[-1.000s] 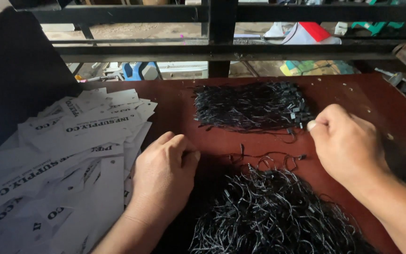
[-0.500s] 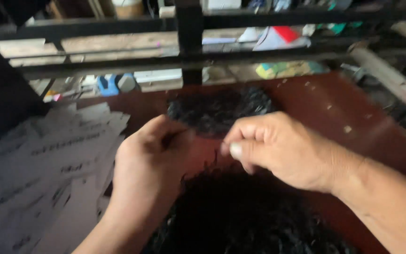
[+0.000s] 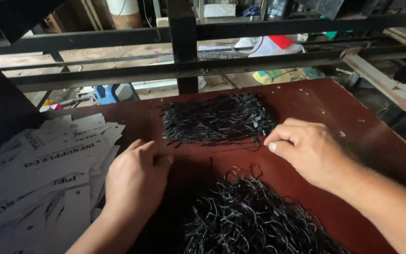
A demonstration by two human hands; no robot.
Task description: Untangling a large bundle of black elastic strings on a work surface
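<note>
Both hands are down on the dark red table (image 3: 353,108). Right hand (image 3: 308,150): thumb and forefinger pinched together at the right edge of the far bundle of black strings (image 3: 217,118). Looks like it has one thin string end nipped between them, but the strand is too fine to be sure. Other fingers are curled in.

Left hand (image 3: 135,181): palm down, fingers loosely bent, resting on the table just right of the pile of white printed tags (image 3: 38,169). Its fingertips are turned under, so I can't tell whether it holds anything.

The far bundle lies tidy, strands roughly parallel and running left to right, near the back edge of the table. A second, looser heap of black strings (image 3: 250,221) sits at the near edge, between the two forearms, with a few stray loops spilling toward the gap between the hands. The tags are fanned out and overlapping at the left.

Behind the table there is a dark metal rail frame (image 3: 184,47), with floor clutter visible through it.
</note>
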